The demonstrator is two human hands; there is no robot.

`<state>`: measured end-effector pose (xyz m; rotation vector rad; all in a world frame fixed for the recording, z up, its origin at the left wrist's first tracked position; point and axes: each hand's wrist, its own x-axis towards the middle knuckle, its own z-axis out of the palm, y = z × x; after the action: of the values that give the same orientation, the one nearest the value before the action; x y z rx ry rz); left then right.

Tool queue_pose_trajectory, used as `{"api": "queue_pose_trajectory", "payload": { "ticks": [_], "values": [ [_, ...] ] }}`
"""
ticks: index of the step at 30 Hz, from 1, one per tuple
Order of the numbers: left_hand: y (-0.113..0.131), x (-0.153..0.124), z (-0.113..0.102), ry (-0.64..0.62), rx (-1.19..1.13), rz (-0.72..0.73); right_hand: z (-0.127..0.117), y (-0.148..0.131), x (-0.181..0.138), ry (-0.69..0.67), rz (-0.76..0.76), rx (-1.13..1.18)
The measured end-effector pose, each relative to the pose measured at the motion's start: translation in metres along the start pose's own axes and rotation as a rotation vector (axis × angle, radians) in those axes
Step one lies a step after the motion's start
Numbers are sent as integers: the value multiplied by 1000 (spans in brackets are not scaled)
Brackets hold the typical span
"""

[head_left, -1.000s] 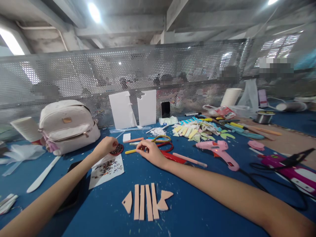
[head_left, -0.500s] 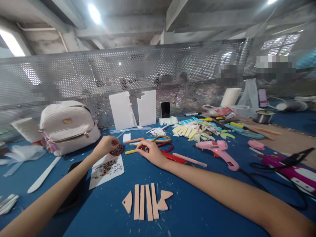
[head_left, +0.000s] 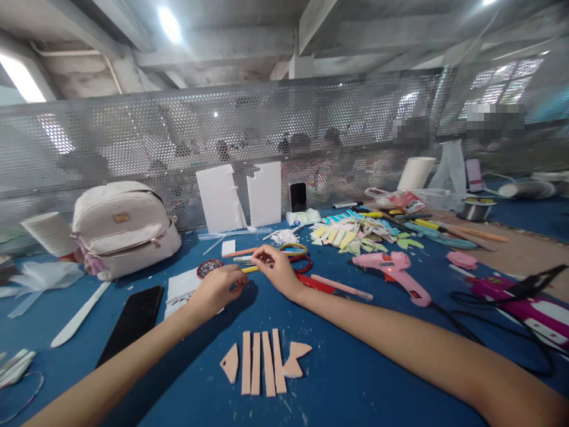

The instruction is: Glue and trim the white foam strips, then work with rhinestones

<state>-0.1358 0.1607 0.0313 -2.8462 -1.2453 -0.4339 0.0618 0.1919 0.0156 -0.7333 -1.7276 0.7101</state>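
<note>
My left hand [head_left: 222,289] hangs over the edge of a white paper sheet [head_left: 178,286], fingers curled into a pinch. Whatever it may hold is too small to make out. My right hand [head_left: 278,271] is just to its right, thumb and fingertips drawn together; I cannot see anything clearly between them. A yellow pen-like stick [head_left: 250,269] shows between the two hands, its left end covered. Behind my left hand sits a small round red dish [head_left: 208,268] of dark shiny bits. Nearer me, pinkish flat pieces lie in a fish shape: head [head_left: 230,363], several strips [head_left: 267,363] and tail [head_left: 295,359].
Red-handled scissors [head_left: 313,283] and a pink glue gun [head_left: 395,273] lie to the right. Foam scraps [head_left: 351,231] are heaped behind. On the left are a black phone [head_left: 133,320], a white knife-shaped tool [head_left: 80,314] and a white backpack [head_left: 127,231]. A perforated metal screen [head_left: 178,130] stands behind.
My left hand has moved from the red dish to the right and nearer me, covering part of the paper and uncovering the phone. My right hand has shifted slightly, its fingertips lifting away from the yellow stick.
</note>
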Motion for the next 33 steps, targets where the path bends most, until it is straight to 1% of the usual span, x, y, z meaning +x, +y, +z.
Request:
{"api": "queue_pose_trajectory", "payload": {
  "ticks": [6,14,23,33],
  "values": [
    [11,-6,12,9,180,77,0,-2,-1,1,-8,0],
    [16,-8,10,20,323,131,1,-2,0,-9,-10,2],
    [22,-13,9,64,361,155,0,-5,0,-14,-8,1],
    [30,-19,4,98,363,184,0,-1,-1,-26,-5,-5]
  ]
}}
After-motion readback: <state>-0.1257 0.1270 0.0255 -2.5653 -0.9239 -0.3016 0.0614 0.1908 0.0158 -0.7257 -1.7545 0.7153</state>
